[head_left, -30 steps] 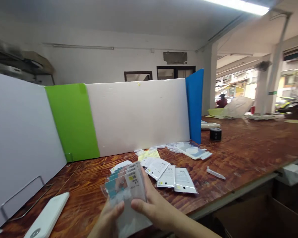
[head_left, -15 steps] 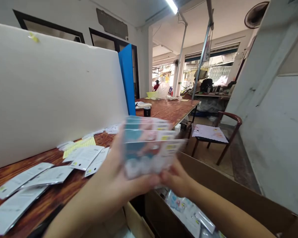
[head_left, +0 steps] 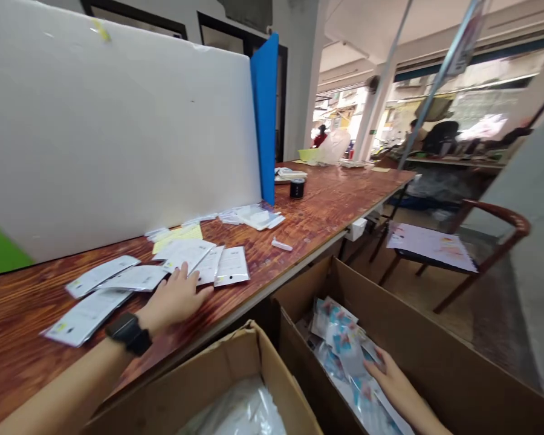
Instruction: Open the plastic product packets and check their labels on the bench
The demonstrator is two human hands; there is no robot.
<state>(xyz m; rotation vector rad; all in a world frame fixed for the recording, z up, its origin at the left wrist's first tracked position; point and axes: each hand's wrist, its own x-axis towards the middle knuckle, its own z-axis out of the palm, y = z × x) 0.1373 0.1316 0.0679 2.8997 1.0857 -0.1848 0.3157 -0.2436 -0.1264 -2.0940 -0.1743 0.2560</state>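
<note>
My left hand (head_left: 174, 296) lies flat on the wooden table top (head_left: 272, 266), its fingertips against a spread of white printed packets (head_left: 185, 254), with a black smartwatch (head_left: 129, 333) on the wrist. My right hand (head_left: 390, 380) reaches down into a cardboard box (head_left: 308, 296), its fingers apart on a loose heap of clear packets with blue and pink inserts (head_left: 342, 341). Neither hand holds anything.
A second cardboard box (head_left: 249, 356) with white plastic inside (head_left: 240, 411) stands at the near edge of the table. Farther along are a black jar (head_left: 297, 188) and a white board with a blue panel (head_left: 263, 115). A wooden chair (head_left: 435, 254) stands to the right.
The bundle of packets has left my hands, and my hands have moved apart. The left now rests on the table and the right is in the box. The view has turned slightly right and down.
</note>
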